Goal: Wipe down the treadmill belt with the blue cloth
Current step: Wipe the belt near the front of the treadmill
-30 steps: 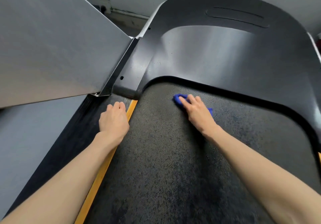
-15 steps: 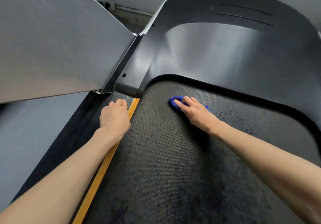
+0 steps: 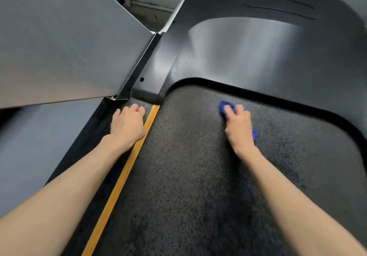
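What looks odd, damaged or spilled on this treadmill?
Nothing stands out. The right hand presses the blue cloth on the belt; the left hand rests on the side rail. Dark belt blotches may be damp.

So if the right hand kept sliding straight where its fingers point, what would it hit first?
Probably the curved lower edge of the black motor cover. The right hand, pressing the blue cloth, has only a short strip of bare belt ahead; whether it could slip under the edge is unclear.
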Motion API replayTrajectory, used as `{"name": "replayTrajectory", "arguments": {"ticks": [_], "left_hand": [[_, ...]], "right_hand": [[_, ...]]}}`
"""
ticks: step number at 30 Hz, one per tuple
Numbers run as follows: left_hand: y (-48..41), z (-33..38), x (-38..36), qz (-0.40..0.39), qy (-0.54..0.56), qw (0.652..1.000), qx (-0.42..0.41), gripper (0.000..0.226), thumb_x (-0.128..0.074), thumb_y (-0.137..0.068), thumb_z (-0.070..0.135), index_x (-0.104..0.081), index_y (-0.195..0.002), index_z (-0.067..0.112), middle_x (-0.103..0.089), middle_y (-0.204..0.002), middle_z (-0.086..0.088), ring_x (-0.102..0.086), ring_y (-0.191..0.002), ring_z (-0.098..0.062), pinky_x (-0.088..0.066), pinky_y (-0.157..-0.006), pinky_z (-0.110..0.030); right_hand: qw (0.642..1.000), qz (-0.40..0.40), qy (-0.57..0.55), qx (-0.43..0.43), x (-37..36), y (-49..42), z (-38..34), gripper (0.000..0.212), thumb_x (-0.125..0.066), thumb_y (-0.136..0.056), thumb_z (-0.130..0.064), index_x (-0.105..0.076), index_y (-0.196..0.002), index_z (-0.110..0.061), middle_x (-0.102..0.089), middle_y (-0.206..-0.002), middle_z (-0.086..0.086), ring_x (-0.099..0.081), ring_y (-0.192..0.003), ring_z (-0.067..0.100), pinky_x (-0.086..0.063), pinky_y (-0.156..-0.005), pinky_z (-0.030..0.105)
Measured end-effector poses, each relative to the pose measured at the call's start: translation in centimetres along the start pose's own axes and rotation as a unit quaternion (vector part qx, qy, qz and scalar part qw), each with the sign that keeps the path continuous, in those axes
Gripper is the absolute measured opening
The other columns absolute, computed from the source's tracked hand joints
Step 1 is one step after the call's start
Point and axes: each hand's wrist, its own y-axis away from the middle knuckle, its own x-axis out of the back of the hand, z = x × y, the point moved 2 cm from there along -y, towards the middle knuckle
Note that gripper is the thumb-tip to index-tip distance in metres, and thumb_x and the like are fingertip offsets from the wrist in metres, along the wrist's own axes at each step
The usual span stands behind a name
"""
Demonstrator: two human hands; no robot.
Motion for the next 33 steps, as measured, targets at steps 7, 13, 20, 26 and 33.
{"name": "replayTrajectory", "arguments": {"ticks": [7, 13, 20, 26, 33], "left_hand": [[0.0, 0.2, 0.6, -0.020, 0.015, 1.000, 0.009, 0.049, -0.052, -0.085, 0.016, -0.044, -0.133, 0.012, -0.046, -0.127, -0.008, -0.046, -0.115, -0.027, -0.038, -0.097, -0.038], [0.5, 0.0, 0.3, -0.036, 0.030, 0.999, 0.003, 0.059, -0.053, -0.084, 0.013, -0.034, -0.140, 0.011, -0.041, -0.134, -0.009, -0.041, -0.121, -0.028, -0.037, -0.100, -0.039], [0.1, 0.2, 1.0, -0.054, 0.005, 0.998, 0.022, 0.050, -0.050, -0.085, 0.013, -0.041, -0.134, 0.014, -0.042, -0.129, -0.006, -0.043, -0.120, -0.026, -0.039, -0.094, -0.038], [-0.1, 0.0, 1.0, -0.045, 0.028, 0.998, 0.017, 0.043, -0.049, -0.086, 0.011, -0.046, -0.129, 0.011, -0.043, -0.126, -0.008, -0.042, -0.118, -0.027, -0.041, -0.087, -0.038], [-0.3, 0.4, 1.0, -0.058, 0.056, 0.996, 0.030, 0.044, -0.053, -0.084, 0.010, -0.046, -0.128, 0.010, -0.042, -0.125, -0.008, -0.042, -0.117, -0.027, -0.045, -0.086, -0.041]], "right_hand": [[0.941, -0.093, -0.061, 0.319, -1.3, 8.7, -7.9, 0.038, -0.044, -0.082, -0.010, -0.057, -0.118, -0.009, -0.051, -0.092, 0.006, -0.041, -0.075, 0.020, -0.040, -0.073, 0.031], [0.991, 0.014, -0.111, -0.070, -2.3, -1.0, -6.2, 0.033, -0.052, -0.080, 0.000, -0.064, -0.109, -0.006, -0.052, -0.098, 0.021, -0.049, -0.078, 0.035, -0.048, -0.071, 0.046], [0.917, -0.093, -0.055, 0.385, -3.2, 3.4, -10.0, 0.041, -0.052, -0.079, -0.005, -0.061, -0.117, -0.015, -0.054, -0.093, 0.010, -0.048, -0.073, 0.026, -0.044, -0.069, 0.035], [0.993, -0.025, -0.109, 0.045, -4.2, -2.1, -10.9, 0.032, -0.057, -0.078, 0.004, -0.064, -0.108, -0.004, -0.052, -0.100, 0.023, -0.050, -0.080, 0.037, -0.049, -0.072, 0.045], [0.947, -0.083, -0.029, 0.310, -4.0, -2.8, -10.4, 0.038, -0.054, -0.078, 0.001, -0.064, -0.112, -0.013, -0.053, -0.094, 0.016, -0.050, -0.077, 0.032, -0.049, -0.070, 0.038]]}}
